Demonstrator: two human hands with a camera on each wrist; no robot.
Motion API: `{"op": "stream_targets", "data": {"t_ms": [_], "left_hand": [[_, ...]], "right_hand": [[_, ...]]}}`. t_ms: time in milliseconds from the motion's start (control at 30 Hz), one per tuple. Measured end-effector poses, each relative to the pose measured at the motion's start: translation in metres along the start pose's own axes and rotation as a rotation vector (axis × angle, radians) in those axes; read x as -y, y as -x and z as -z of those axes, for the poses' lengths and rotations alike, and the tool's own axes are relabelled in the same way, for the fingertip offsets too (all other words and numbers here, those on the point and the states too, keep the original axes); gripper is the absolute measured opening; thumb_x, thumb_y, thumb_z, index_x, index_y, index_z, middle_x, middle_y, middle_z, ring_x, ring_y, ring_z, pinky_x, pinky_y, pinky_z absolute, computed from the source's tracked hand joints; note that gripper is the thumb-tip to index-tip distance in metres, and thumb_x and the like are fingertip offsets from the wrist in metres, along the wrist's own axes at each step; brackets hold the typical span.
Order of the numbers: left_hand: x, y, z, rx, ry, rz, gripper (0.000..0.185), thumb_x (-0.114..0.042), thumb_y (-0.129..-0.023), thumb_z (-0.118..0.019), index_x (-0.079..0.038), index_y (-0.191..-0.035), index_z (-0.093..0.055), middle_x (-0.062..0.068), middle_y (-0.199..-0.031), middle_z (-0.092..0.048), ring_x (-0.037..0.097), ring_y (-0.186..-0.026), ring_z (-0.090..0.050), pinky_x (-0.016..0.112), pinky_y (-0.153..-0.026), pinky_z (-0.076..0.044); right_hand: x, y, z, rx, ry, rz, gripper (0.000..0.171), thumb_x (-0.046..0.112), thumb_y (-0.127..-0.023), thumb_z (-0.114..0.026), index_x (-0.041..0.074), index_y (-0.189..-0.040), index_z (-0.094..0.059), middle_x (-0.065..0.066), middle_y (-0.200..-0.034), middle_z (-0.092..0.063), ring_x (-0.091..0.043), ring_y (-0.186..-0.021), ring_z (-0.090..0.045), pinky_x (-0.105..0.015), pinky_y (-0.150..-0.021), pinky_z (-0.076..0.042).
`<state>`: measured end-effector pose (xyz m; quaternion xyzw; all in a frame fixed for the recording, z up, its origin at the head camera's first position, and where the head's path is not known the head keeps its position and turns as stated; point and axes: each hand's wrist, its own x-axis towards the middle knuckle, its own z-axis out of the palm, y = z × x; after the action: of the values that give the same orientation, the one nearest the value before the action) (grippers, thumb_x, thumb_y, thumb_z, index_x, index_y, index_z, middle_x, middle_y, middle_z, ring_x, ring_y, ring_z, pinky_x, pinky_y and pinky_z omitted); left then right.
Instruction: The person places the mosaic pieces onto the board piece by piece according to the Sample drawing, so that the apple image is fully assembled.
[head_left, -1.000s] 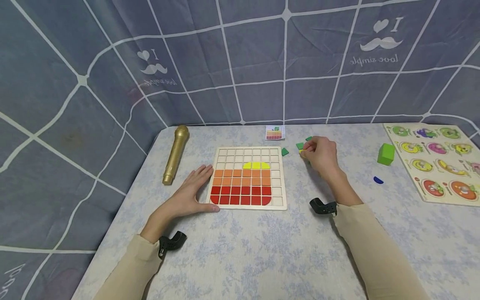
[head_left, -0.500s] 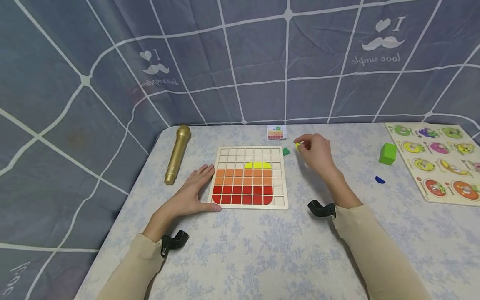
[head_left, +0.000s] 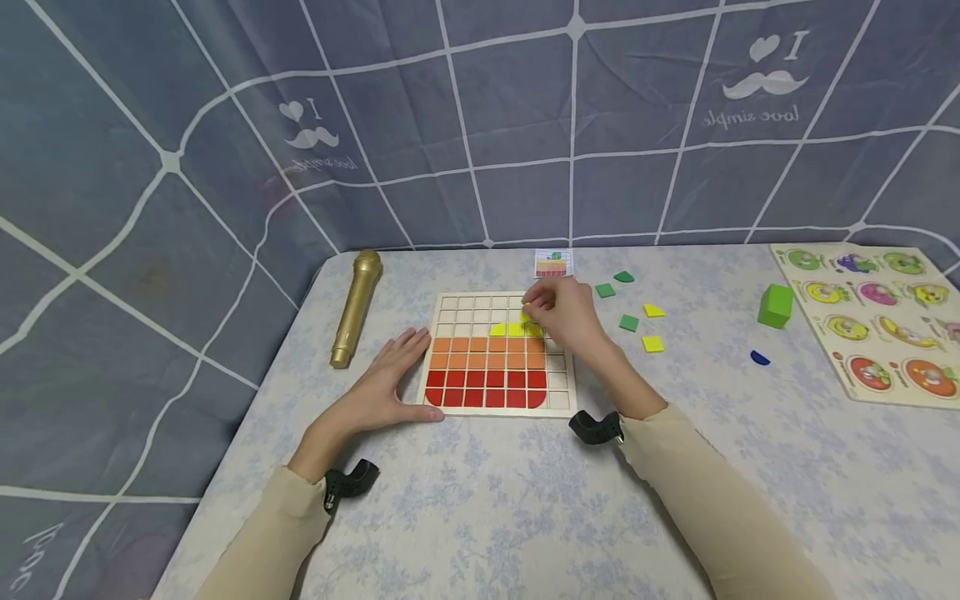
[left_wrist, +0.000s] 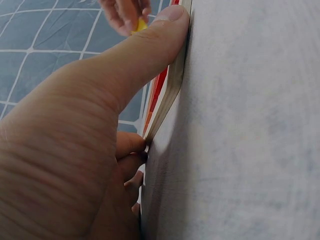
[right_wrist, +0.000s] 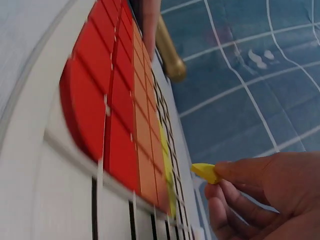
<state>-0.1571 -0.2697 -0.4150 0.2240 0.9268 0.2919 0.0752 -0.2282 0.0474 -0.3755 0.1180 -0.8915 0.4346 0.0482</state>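
Note:
A wooden grid board lies in the middle of the table, partly filled with red, orange and yellow tiles. My right hand hovers over the board's upper right part and pinches a small yellow tile between thumb and fingertips. My left hand lies flat against the board's left edge, fingers straight, thumb pressed along the board's rim. Loose green tiles and yellow tiles lie to the right of the board.
A gold microphone lies left of the board. A small pattern card sits behind it. At the right are a green cube, a blue piece and a fruit peg puzzle. A grey patterned curtain hangs behind the table.
My right hand has moved left from the loose tiles to above the board, carrying a yellow tile. The loose tiles it covered now show. The left hand has stayed put.

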Motion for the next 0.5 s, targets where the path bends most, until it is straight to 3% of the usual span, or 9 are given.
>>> {"op": "stream_targets", "data": {"t_ms": [500], "left_hand": [[-0.002, 0.000, -0.001, 0.000, -0.004, 0.012, 0.123, -0.048, -0.078, -0.093, -0.004, -0.168, -0.021, 0.015, -0.176, -0.018, 0.036, -0.165, -0.006, 0.058, -0.134, -0.005]], "right_hand": [[0.037, -0.019, -0.065, 0.116, -0.119, -0.003, 0.005, 0.008, -0.093, -0.080, 0.003, -0.091, -0.080, -0.010, -0.082, -0.077, -0.021, -0.078, -0.071, -0.026, -0.070, -0.053]]}}
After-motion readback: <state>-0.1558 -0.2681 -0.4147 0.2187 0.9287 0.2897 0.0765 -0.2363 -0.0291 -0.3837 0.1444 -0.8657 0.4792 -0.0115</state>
